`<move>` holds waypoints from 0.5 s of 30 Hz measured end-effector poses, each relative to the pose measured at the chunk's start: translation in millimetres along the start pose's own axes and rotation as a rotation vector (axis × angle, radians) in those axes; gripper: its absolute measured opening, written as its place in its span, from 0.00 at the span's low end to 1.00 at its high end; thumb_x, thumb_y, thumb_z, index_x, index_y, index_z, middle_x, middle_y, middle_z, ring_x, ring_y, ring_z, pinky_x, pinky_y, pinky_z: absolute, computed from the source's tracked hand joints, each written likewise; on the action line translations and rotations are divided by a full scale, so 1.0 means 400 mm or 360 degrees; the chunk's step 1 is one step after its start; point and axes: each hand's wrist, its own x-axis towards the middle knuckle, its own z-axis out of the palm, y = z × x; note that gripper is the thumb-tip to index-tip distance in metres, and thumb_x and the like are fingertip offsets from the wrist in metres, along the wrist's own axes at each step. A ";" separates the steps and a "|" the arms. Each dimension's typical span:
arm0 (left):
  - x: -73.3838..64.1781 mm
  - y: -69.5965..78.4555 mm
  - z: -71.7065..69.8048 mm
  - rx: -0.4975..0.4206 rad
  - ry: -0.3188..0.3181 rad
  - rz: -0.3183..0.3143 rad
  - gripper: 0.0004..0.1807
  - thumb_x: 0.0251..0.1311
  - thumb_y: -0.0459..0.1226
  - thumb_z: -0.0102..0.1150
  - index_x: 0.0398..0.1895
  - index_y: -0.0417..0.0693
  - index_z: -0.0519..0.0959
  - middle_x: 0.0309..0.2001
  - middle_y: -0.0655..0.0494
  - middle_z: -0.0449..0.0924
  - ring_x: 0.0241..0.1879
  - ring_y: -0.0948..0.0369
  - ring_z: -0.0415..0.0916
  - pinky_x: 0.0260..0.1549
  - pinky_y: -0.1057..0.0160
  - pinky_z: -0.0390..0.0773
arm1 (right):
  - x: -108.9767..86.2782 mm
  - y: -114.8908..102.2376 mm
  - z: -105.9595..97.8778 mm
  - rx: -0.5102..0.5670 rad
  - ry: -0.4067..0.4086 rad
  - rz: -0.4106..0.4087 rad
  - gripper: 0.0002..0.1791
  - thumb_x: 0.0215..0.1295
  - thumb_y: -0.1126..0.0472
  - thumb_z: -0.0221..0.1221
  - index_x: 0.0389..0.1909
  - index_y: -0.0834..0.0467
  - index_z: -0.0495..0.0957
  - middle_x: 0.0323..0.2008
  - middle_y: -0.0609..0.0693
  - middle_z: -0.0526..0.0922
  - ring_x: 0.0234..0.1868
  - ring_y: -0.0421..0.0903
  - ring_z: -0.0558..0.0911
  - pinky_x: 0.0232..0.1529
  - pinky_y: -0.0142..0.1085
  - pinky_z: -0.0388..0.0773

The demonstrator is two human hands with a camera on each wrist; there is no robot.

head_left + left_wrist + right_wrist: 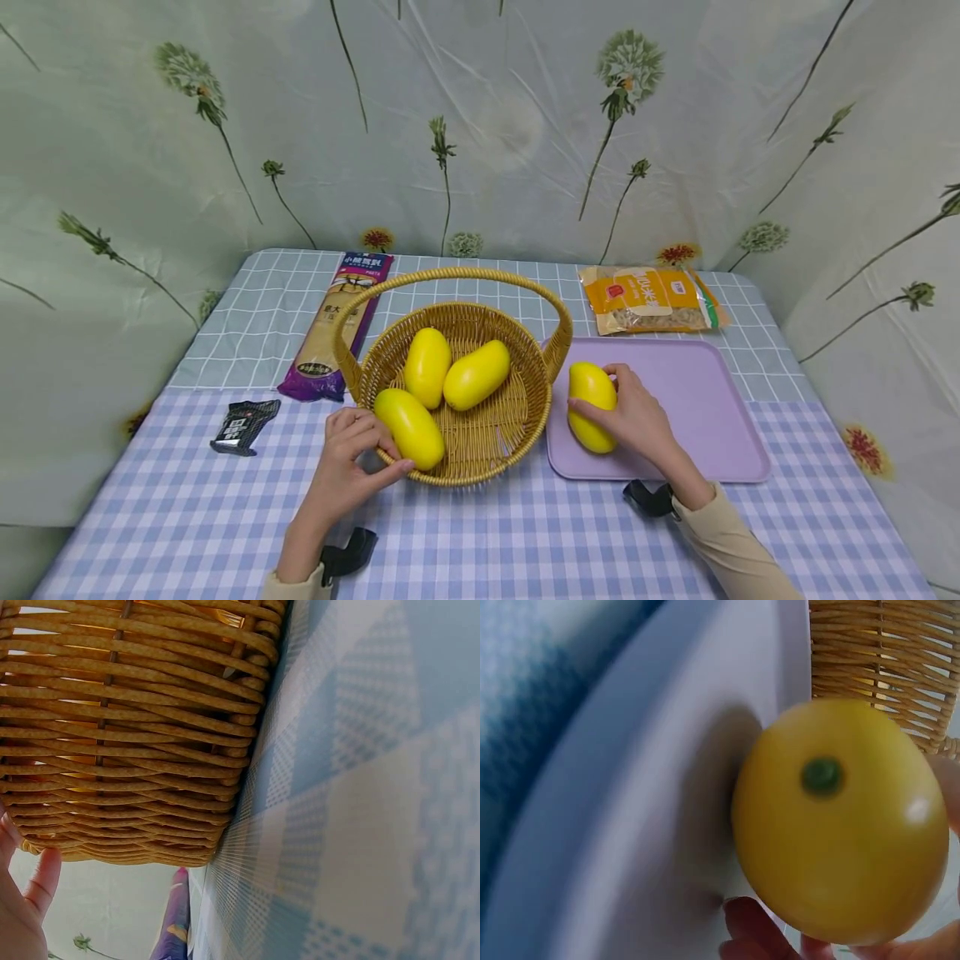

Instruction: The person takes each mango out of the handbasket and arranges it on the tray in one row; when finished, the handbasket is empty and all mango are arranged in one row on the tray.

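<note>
From right wrist only: fruit's (844, 855) stem (823, 776)

A table (480, 550) carries everything, its top dressed in two patterns: a blue-and-white gingham cloth (172, 517) in front; a grey-blue cloth with a white grid (240, 333) behind. A wicker basket (487, 437) stands upright mid-table, straddling both patterns; just beside it, to the right, lies a lilac tray (697, 400) – flat, also across both. Behind the tray lies an orange bag (651, 302); left of the basket, a long purple-ended pasta packet (333, 333) slants; nearer the left edge – on gingham – lies a small black packet (243, 427).
</note>
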 end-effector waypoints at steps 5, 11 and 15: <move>-0.001 -0.001 0.000 0.0003 -0.0003 -0.0004 0.15 0.41 0.43 0.77 0.22 0.65 0.75 0.28 0.71 0.73 0.38 0.63 0.63 0.48 0.59 0.50 | 0.005 -0.003 -0.004 -0.0023 -0.0058 0.0009 0.48 0.52 0.28 0.57 0.60 0.61 0.61 0.46 0.60 0.73 0.36 0.52 0.74 0.31 0.40 0.69; -0.003 0.000 0.000 0.0005 -0.0027 -0.0038 0.16 0.40 0.42 0.77 0.22 0.66 0.75 0.28 0.71 0.73 0.38 0.63 0.63 0.48 0.59 0.49 | 0.009 -0.007 -0.007 -0.0044 -0.0080 0.0028 0.47 0.52 0.28 0.56 0.61 0.60 0.61 0.46 0.60 0.74 0.36 0.52 0.74 0.32 0.41 0.68; -0.004 0.001 -0.001 0.0011 -0.0030 -0.0048 0.16 0.39 0.41 0.77 0.22 0.66 0.75 0.28 0.71 0.73 0.39 0.63 0.63 0.48 0.59 0.49 | 0.010 -0.007 -0.007 -0.0059 -0.0077 0.0040 0.47 0.53 0.27 0.56 0.61 0.60 0.62 0.47 0.60 0.74 0.37 0.53 0.74 0.33 0.42 0.68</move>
